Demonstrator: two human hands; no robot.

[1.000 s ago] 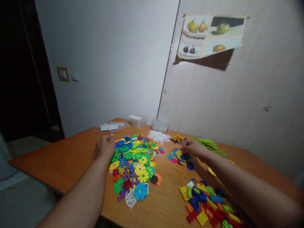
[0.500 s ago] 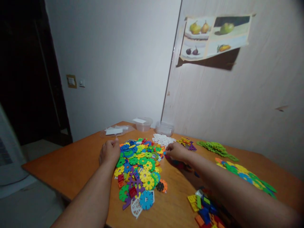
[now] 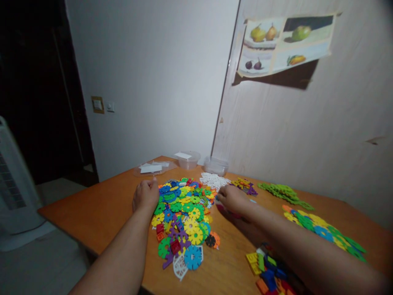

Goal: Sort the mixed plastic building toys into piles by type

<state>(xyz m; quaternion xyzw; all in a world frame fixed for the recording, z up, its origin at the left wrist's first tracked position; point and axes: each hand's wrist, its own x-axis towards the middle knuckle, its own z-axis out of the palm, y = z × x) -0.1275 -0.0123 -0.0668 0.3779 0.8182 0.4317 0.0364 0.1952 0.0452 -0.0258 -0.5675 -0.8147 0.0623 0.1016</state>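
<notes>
A mixed pile of plastic toy pieces [image 3: 187,209] lies on the table, with notched discs in green, yellow and blue, purple pieces and a few red bricks. My left hand [image 3: 145,197] is curled closed against the pile's left edge, thumb on top; its palm side is hidden. At the pile's far right edge, my right hand [image 3: 233,199] has its fingers bent together and pointing down. Whatever it may hold is hidden. A dark red piece [image 3: 220,208] shows just under those fingers. Near the pile's front lie a blue disc [image 3: 193,257] and a white fan-shaped piece [image 3: 179,267].
White lattice pieces [image 3: 214,181], purple and yellow pieces [image 3: 244,186], green pieces [image 3: 284,194] and flat discs [image 3: 325,231] form separate groups. Bricks [image 3: 270,272] sit partly under my right forearm. Clear tubs [image 3: 188,161] and lids [image 3: 152,168] stand at the table's back.
The whole view has shifted slightly to the left. My right hand has drawn back a little from the pile's edge; my left hand stays in place beside it.
</notes>
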